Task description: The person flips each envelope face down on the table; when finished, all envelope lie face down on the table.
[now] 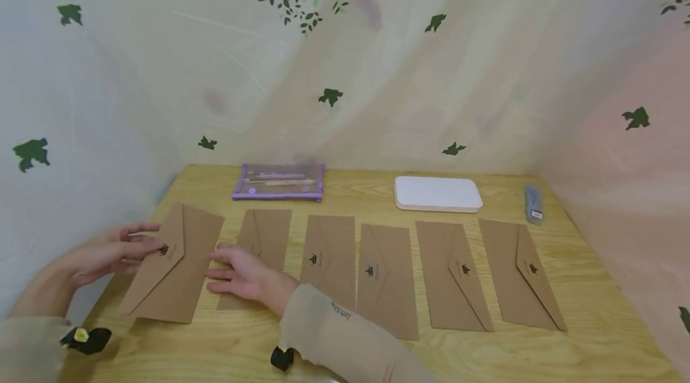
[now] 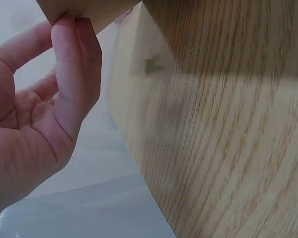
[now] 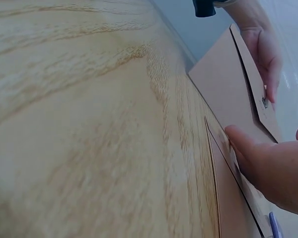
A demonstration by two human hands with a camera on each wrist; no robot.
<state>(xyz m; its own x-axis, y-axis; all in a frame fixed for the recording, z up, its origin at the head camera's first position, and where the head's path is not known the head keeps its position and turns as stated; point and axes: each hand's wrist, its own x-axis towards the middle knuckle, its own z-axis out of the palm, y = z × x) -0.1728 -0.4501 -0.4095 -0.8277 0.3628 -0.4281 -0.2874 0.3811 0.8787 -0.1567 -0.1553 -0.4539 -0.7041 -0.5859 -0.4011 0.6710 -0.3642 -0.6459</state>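
A brown kraft envelope (image 1: 185, 263), with a pointed flap and a small black crown print, is raised at a tilt over the left end of the table. My left hand (image 1: 115, 254) pinches its left edge; the left wrist view shows fingertips (image 2: 67, 29) on the envelope's corner. At the opposite edge is my right hand (image 1: 242, 272), fingers loosely extended, fingertips right at the paper. Beneath that hand lies another envelope (image 1: 275, 227), partly covered. In the right wrist view the raised envelope (image 3: 221, 82) stands slanted between both hands.
Several matching envelopes (image 1: 444, 275) lie in a row to the right. Behind them are a purple-edged pencil pouch (image 1: 277, 196), a white flat case (image 1: 438, 193) and a small blue-grey packet (image 1: 533, 203). A leaf-printed curtain (image 1: 377, 71) hangs behind the wooden table (image 1: 593, 311).
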